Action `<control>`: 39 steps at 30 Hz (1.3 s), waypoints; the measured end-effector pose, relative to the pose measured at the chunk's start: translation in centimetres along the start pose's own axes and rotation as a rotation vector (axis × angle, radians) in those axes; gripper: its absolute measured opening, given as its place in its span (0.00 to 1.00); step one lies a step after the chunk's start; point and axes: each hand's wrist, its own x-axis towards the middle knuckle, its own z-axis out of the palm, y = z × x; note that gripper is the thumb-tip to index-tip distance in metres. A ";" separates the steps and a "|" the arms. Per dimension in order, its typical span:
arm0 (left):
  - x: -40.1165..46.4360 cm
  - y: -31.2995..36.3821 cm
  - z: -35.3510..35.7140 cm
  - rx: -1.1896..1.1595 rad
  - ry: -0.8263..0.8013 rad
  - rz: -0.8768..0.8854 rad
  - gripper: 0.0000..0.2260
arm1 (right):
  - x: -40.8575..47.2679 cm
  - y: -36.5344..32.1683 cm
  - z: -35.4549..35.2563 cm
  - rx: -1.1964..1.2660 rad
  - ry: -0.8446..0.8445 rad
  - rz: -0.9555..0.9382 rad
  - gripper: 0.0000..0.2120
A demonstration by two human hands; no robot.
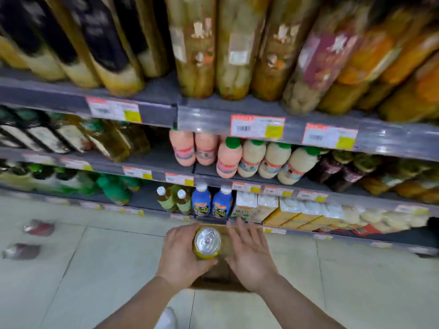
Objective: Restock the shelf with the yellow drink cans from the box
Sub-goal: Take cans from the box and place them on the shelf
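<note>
My left hand [179,254] holds a yellow drink can [207,243] upright, its silver top facing the camera. It is above a brown cardboard box [221,276] that stands on the floor in front of the shelf. My right hand [249,255] is beside the can on the right, fingers spread, holding nothing, over the box. The box's inside is mostly hidden by my hands. The grey shelf unit [213,119] rises ahead with several tiers of bottles; the picture is blurred by motion.
Pink and cream bottles [251,157] fill the middle tier. Blue bottles [211,203] and yellow cartons [297,214] stand on the lower tier just beyond the box. Two dark packets [38,227] lie on the tiled floor at left.
</note>
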 end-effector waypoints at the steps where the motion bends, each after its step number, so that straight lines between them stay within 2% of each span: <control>1: -0.6 1.6 -2.8 -0.028 0.003 0.002 0.27 | -0.7 -1.7 -2.6 -0.016 0.035 -0.027 0.38; 2: -1.3 3.2 -5.5 -0.047 0.023 0.003 0.26 | -1.4 -3.6 -5.3 -0.039 0.075 -0.041 0.38; 4: -2.9 6.6 -11.0 -0.085 0.080 0.007 0.22 | -2.6 -7.4 -10.5 -0.058 0.038 -0.069 0.37; 7: -5.2 9.9 -18.7 -0.086 0.156 -0.011 0.27 | -3.6 -13.0 -17.4 -0.042 0.058 -0.161 0.35; 9: -6.4 10.3 -23.7 -0.048 0.198 -0.016 0.31 | -3.8 -17.0 -20.8 -0.018 0.068 -0.238 0.35; 13: -9.6 9.1 -34.0 -0.084 0.273 -0.032 0.27 | -3.2 -26.2 -24.9 0.026 0.068 -0.381 0.35; 25: -22.8 -8.5 -63.3 -0.066 0.440 -0.156 0.27 | -1.6 -63.0 -21.7 0.156 0.003 -0.593 0.35; 32: -27.1 -15.8 -72.6 -0.242 0.596 -0.254 0.31 | 0.5 -76.2 -21.1 0.134 -0.031 -0.717 0.32; 39: -26.2 -23.9 -80.7 -0.308 0.655 -0.314 0.31 | 7.4 -86.3 -19.5 0.106 -0.083 -0.789 0.34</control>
